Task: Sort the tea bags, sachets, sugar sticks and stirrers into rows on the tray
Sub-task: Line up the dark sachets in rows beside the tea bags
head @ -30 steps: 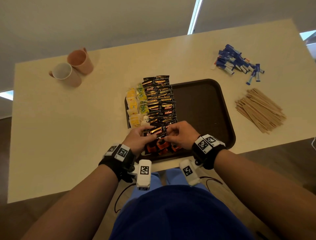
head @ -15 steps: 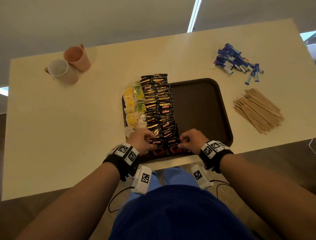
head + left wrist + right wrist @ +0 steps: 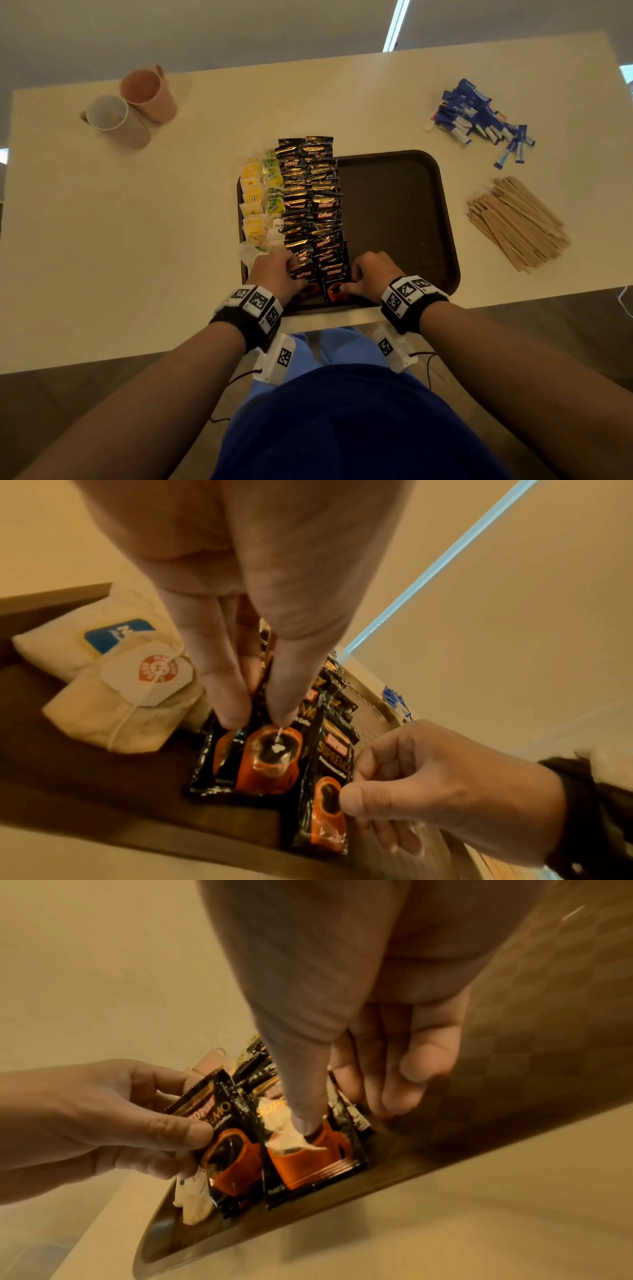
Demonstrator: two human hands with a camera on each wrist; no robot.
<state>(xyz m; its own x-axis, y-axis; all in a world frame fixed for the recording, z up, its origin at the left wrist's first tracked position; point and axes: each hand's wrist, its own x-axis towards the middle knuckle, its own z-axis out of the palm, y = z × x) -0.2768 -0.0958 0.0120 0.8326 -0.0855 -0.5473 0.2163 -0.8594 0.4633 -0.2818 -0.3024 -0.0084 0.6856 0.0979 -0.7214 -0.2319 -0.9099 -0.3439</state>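
Observation:
A dark brown tray [image 3: 445, 219] holds tea bags [image 3: 260, 198] along its left side and two columns of black coffee sachets [image 3: 310, 192] beside them. My left hand [image 3: 301, 282] pinches the nearest sachet of the left column [image 3: 270, 753] between thumb and fingers. The nearest sachet of the right column [image 3: 308, 1153] is pinched by my right hand [image 3: 346, 287], thumb on top. Both sachets lie at the tray's near end. Blue sugar sticks [image 3: 479, 120] and wooden stirrers [image 3: 517, 222] lie in heaps on the table, right of the tray.
Two cups, one white inside [image 3: 113, 118] and one pink [image 3: 147, 92], lie at the table's far left. The tray's right half [image 3: 394, 212] is bare. The table's near edge runs just below the tray, with my lap behind it.
Both hands came toward me and spread apart, each bringing a sachet down to the near end of its column. In the last half second they barely moved.

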